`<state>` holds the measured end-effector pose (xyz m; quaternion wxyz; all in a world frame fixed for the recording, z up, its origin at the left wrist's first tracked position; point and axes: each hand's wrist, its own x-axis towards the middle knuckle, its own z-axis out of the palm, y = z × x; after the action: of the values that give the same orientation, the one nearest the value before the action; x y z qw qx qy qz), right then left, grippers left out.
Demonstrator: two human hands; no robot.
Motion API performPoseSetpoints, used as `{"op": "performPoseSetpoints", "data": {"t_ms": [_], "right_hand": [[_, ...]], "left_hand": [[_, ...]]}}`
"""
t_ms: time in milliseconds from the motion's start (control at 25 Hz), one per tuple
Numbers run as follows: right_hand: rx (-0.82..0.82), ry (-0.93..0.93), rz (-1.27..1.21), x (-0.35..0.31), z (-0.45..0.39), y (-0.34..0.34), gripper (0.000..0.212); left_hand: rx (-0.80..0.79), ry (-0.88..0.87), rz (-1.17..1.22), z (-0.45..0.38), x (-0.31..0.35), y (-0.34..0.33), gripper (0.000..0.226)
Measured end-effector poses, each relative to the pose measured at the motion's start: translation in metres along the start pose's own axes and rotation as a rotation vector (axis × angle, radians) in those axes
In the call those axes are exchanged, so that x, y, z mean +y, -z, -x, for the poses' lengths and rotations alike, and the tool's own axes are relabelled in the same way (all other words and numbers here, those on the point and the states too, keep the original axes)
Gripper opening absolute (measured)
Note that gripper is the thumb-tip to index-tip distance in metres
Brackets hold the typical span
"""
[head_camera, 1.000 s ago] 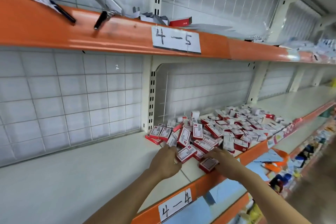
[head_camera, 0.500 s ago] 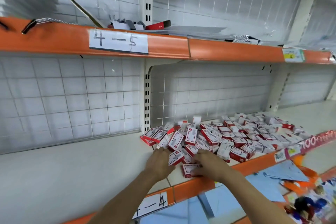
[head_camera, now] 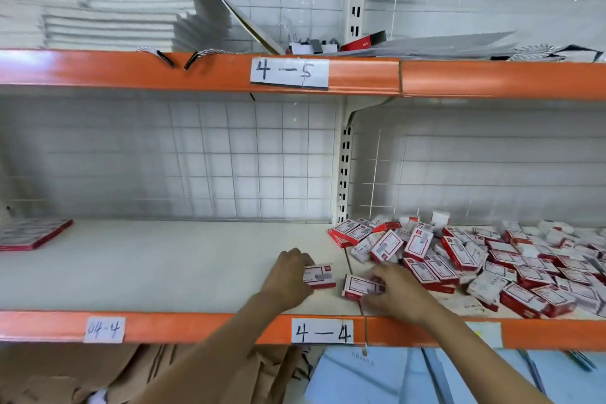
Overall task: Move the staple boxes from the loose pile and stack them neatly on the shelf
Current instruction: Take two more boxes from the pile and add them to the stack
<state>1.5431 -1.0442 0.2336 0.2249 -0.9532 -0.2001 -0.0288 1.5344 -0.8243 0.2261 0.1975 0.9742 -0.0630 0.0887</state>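
Observation:
A loose pile of red-and-white staple boxes (head_camera: 465, 256) covers the right part of the white shelf (head_camera: 164, 262). My left hand (head_camera: 288, 275) grips one staple box (head_camera: 319, 275) lying flat on the shelf, just left of the pile. My right hand (head_camera: 396, 292) holds a second staple box (head_camera: 359, 287) next to it, near the front edge. A narrow gap separates the two boxes.
The orange front rail (head_camera: 196, 325) carries labels "04-4" and "4-4". A flat red-edged pack (head_camera: 29, 234) lies at the shelf's far left. An upper orange rail (head_camera: 360, 75) marked "4-5" holds stacked white paper. Brown and blue paper goods sit below.
Both hands have pulled away from the pile to the left, each bringing a box onto the bare shelf. The view has swung left, showing more bare shelf.

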Motion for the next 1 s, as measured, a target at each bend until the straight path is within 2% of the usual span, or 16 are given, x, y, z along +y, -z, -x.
{"op": "performPoseSetpoints", "data": {"t_ms": [320, 640, 1000], "right_hand": [[0.0, 0.188, -0.011, -0.07, -0.029, -0.031, 0.042], [-0.041, 0.337, -0.027, -0.162, -0.042, -0.068, 0.041], [-0.079, 0.373, -0.035, -0.285, -0.057, -0.132, 0.042]], "left_hand": [[0.044, 0.11, -0.051, 0.041, -0.054, 0.048, 0.042], [0.073, 0.108, -0.068, 0.089, -0.122, 0.092, 0.037], [0.115, 0.211, -0.074, 0.156, -0.236, 0.151, 0.04]]}}
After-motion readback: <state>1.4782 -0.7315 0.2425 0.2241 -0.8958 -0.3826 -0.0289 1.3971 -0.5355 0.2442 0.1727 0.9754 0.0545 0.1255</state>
